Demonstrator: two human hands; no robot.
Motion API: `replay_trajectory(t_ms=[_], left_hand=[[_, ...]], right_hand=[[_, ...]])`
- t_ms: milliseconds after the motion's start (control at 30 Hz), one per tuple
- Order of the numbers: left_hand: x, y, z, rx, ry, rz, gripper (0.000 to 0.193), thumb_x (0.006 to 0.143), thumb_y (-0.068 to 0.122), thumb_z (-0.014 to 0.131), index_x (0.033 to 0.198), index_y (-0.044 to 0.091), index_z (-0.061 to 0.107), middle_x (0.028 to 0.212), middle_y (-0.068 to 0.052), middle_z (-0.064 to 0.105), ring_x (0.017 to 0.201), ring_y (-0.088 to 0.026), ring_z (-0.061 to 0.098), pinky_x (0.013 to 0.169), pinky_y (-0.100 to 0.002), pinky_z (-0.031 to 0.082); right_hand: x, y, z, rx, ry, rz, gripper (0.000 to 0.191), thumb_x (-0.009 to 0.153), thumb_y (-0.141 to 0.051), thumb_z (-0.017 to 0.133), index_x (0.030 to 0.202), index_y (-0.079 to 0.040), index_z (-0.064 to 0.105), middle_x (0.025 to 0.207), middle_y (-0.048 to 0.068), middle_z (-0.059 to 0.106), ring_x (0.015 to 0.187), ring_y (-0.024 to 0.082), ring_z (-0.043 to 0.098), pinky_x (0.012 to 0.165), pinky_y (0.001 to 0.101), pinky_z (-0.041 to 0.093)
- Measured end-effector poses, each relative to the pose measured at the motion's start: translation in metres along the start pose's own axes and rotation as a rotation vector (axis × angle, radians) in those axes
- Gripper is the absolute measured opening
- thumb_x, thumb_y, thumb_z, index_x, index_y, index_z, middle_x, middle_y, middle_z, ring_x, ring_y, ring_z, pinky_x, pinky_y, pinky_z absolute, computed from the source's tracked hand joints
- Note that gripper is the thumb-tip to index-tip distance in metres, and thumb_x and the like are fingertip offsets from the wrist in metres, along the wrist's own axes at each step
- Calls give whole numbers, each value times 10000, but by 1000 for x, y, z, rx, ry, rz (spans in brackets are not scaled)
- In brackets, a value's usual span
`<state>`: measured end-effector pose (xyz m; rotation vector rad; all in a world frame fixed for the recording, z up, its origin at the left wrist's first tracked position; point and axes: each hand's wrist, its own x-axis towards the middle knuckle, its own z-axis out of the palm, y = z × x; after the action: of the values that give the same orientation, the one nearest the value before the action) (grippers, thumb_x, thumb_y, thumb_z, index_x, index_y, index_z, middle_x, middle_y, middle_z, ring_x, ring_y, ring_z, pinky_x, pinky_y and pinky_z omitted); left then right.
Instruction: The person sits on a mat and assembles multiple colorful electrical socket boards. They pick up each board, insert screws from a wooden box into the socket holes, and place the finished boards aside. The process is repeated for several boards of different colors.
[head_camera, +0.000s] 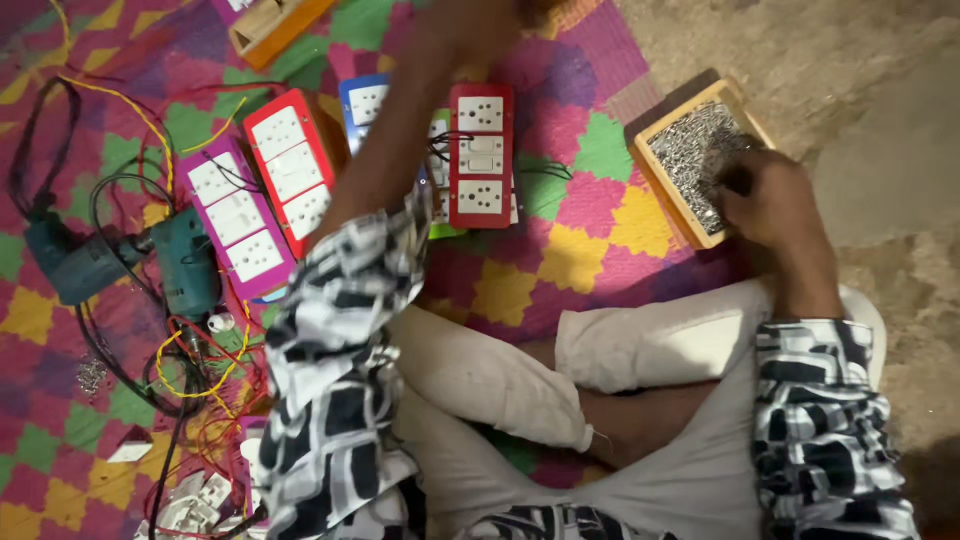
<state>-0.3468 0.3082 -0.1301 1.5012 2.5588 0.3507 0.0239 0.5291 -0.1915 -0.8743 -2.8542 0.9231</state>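
Wooden tray (648, 152) of small metal screws (690, 150): right hand (770, 205) dips in, fingers pinched narrow. Left hand (490, 15) blurred at top edge, grip can't tell. Red switchboard (481, 155) lies between them.

The switch boards (300, 180) lie in a row on the mat (560, 260) at twelve o'clock. The drill (120, 260) lies at nine among wires (200, 370). The tray (690, 160), seemingly holding screws, sits at two under the right hand (770, 200).
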Motion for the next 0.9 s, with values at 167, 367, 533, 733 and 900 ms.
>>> replay_trajectory(t_ms=[167, 367, 533, 733, 900], left_hand=[[-77, 117, 31, 346, 482, 696, 559, 819, 128, 647, 1375, 181, 636, 1447, -66, 605, 1395, -211, 464, 1017, -656, 437], [-163, 140, 114, -11, 330, 1058, 198, 1062, 258, 626, 1248, 202, 661, 1383, 4, 648, 1349, -158, 550, 1108, -534, 417], [-175, 130, 141, -138, 398, 1120, 195, 1032, 225, 659, 1227, 213, 660, 1338, -5, 646, 1356, -163, 555, 1197, -563, 389], [-166, 146, 126, -463, -294, 604, 857, 739, 399, 782, 1479, 93, 477, 1465, -217, 430, 1393, -412, 335, 1133, -609, 264], [-119, 149, 119, -344, 56, 333, 1159, 660, 558, 885, 1441, -122, 363, 1439, -333, 359, 1320, -508, 323, 1062, -581, 319]], right_hand=[[5, 9, 12, -109, 62, -83, 190, 838, -139, 792, 996, -45, 745, 963, 214, 718, 866, 406, 691, 790, 482, 544], [0, 13, 16, -78, 233, -231, 114, 901, -89, 779, 934, 2, 720, 943, 243, 702, 926, 414, 684, 836, 469, 551], [-9, -3, 9, 244, 177, -66, 123, 980, -33, 750, 1060, 10, 667, 927, 143, 705, 829, 215, 685, 747, 351, 539], [-13, -30, 10, 669, 38, -40, 157, 970, 3, 738, 1046, -35, 606, 960, -12, 679, 883, 83, 674, 782, 239, 570], [-15, -47, 3, 573, -79, 118, 112, 936, -41, 790, 1004, 13, 718, 873, 56, 727, 767, 106, 679, 632, 267, 537]])
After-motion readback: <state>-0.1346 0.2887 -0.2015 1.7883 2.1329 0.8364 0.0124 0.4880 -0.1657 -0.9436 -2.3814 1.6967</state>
